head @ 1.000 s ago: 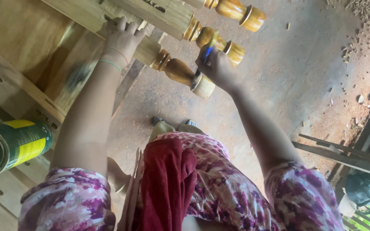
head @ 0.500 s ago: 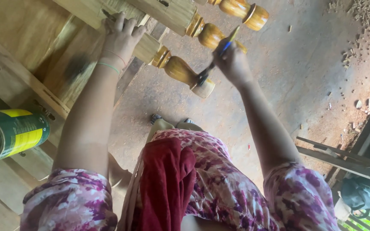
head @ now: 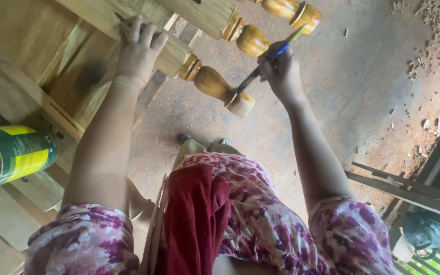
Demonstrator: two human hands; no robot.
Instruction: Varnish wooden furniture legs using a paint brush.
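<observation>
With our left hand [head: 139,50] pressed flat on the square timber and our right hand [head: 280,71] gripping the paintbrush [head: 260,69], we should stroke lightly around the turned wooden leg [head: 215,84], avoiding drips in its grooves.

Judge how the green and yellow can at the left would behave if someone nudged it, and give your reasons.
The can looks round-sided and seems to lie tilted on the wooden frame, so it would probably roll. Its smooth, shiny wall may be slippery to grip. Whether it is full or light cannot be told.
</observation>
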